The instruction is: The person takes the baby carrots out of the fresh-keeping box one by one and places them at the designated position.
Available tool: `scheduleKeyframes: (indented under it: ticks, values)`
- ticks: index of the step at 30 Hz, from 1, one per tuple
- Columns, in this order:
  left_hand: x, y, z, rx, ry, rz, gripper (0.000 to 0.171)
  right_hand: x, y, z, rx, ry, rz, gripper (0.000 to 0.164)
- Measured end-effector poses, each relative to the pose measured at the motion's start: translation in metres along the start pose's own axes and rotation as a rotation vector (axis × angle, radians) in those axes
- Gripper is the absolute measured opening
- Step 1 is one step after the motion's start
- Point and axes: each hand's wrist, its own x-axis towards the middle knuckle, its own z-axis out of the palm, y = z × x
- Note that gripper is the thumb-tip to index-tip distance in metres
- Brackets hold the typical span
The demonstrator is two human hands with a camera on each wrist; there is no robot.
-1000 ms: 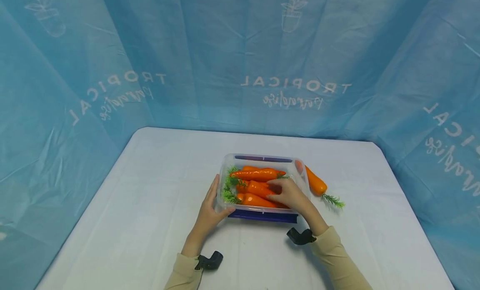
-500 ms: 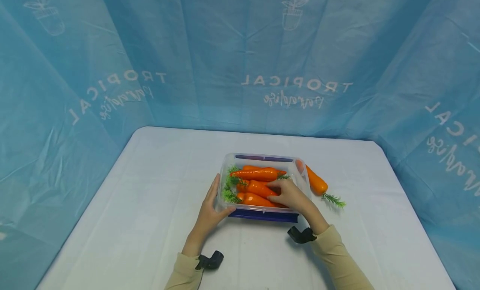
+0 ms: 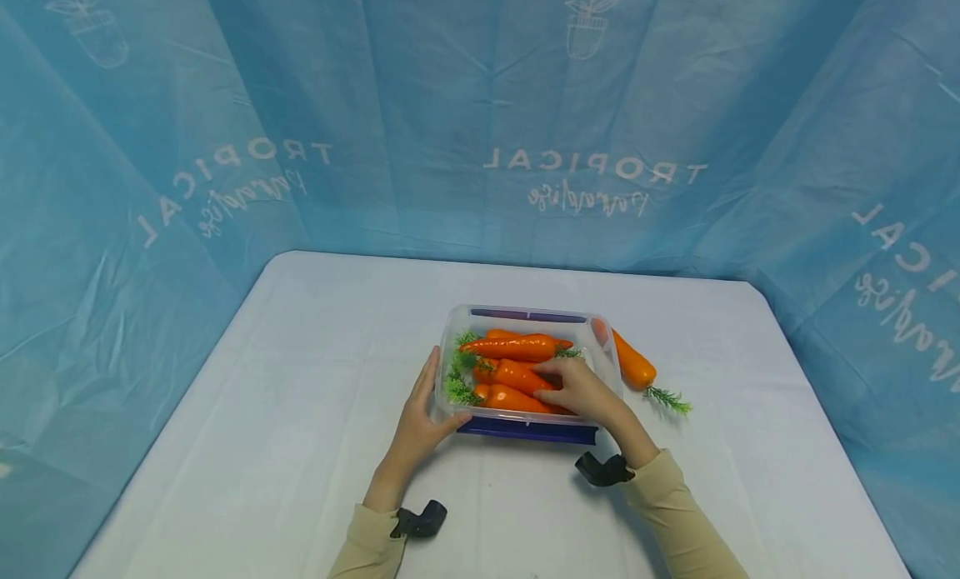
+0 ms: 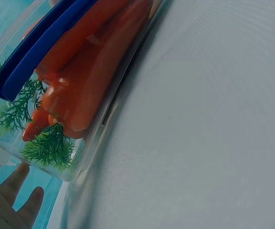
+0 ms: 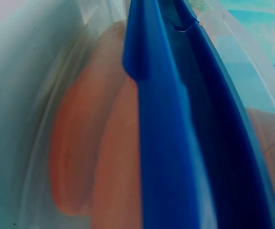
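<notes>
Right hand, mine: thumb and fingers pinching the middle carrot, inside the clear plastic box. Left hand, mine: straight fingers along the box's side, thumb at its near corner. Beyond my pinch: one long carrot. Nearer me: front carrot; blue flap, hanging outside. Right of my grip, outside the box: loose carrot, leafy end nearest me.

The left hand has straight fingers, thumb spread; the right hand curls inward.
</notes>
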Motion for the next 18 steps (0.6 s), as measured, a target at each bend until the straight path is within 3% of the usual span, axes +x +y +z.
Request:
scheduleKeyframes:
  ticks: [7, 14, 18]
  values:
    - [0.000, -0.002, 0.000, 0.018, -0.001, 0.000, 0.098, 0.000, 0.000, -0.001, 0.003, 0.036, -0.026, 0.038]
    - [0.004, -0.037, 0.008, 0.032, 0.016, 0.014, 0.103, -0.001, -0.004, -0.003, -0.005, 0.083, -0.050, 0.038]
    - [0.004, -0.042, 0.009, 0.019, 0.018, 0.033, 0.104, -0.003, -0.007, -0.003, -0.010, 0.136, -0.049, 0.037]
